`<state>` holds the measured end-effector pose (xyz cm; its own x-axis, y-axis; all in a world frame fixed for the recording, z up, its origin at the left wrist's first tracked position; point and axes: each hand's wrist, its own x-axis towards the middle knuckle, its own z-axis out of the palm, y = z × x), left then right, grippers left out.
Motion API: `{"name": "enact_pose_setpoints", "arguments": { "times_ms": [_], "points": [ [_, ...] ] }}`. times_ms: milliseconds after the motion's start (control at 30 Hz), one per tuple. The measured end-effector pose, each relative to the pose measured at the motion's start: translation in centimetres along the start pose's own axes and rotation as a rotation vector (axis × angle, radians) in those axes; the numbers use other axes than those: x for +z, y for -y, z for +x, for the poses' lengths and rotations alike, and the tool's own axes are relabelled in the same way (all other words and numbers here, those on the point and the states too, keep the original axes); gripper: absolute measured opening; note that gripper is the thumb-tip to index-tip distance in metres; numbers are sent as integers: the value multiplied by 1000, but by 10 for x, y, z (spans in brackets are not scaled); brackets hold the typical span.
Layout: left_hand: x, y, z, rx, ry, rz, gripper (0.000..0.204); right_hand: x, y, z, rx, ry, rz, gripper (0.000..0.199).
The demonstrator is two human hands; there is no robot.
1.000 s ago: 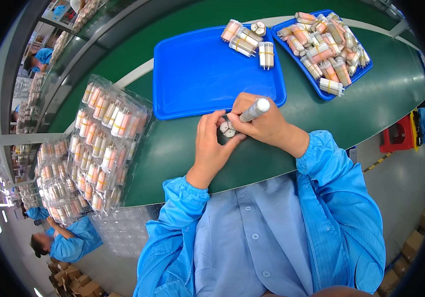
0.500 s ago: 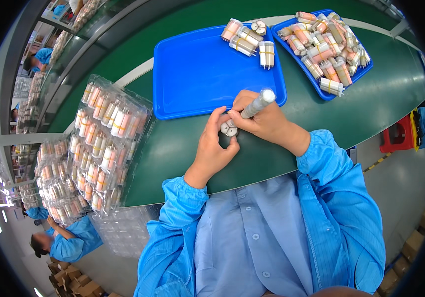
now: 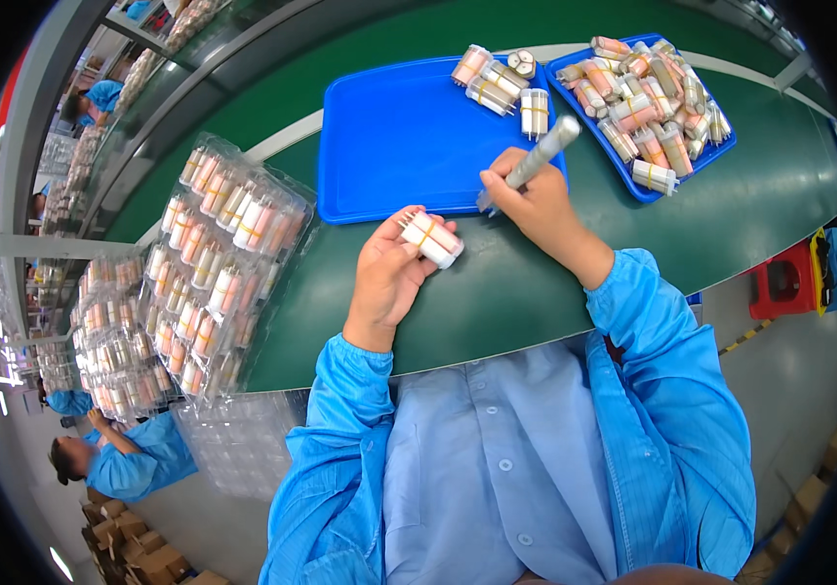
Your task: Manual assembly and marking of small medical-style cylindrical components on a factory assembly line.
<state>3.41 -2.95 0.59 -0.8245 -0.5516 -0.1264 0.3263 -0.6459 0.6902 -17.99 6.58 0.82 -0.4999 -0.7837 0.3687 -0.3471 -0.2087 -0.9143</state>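
My left hand (image 3: 387, 276) holds a small white cylindrical part (image 3: 430, 239) with orange bands, just above the green table (image 3: 497, 292) near the blue tray's front edge. My right hand (image 3: 534, 203) grips a grey marker pen (image 3: 532, 159), its tip pointing down and left, a little apart from the part. The large blue tray (image 3: 394, 136) lies beyond both hands, with a few finished parts (image 3: 501, 83) at its far right corner.
A second blue tray (image 3: 721, 151) at the far right is heaped with several similar parts. Clear plastic packs (image 3: 219, 253) full of the parts lie stacked to my left. A red stool (image 3: 784, 283) stands at the right. Other workers in blue sit at the left.
My two hands have come apart: the left hand drew the part down and left, the right hand lifted the pen up and right away from it.
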Motion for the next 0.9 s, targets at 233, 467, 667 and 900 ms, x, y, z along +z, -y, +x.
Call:
{"name": "enact_pose_setpoints", "arguments": {
  "times_ms": [233, 467, 667, 900],
  "points": [
    [-14, -25, -32, 55, 62, -188, 55, 10, 6, -11, -375, 213, -295, 16],
    [-16, -173, -99, 571, -551, 818, 51, 17, 12, -24, -415, 307, -338, 16],
    [-150, -329, -164, 735, -1154, 1903, 44, 23, 14, -23, -385, 337, -337, 16],
    [-264, -359, -204, 408, -1185, 1797, 40, 27, 10, -24, -380, 318, -373, 16]
  ]
}}
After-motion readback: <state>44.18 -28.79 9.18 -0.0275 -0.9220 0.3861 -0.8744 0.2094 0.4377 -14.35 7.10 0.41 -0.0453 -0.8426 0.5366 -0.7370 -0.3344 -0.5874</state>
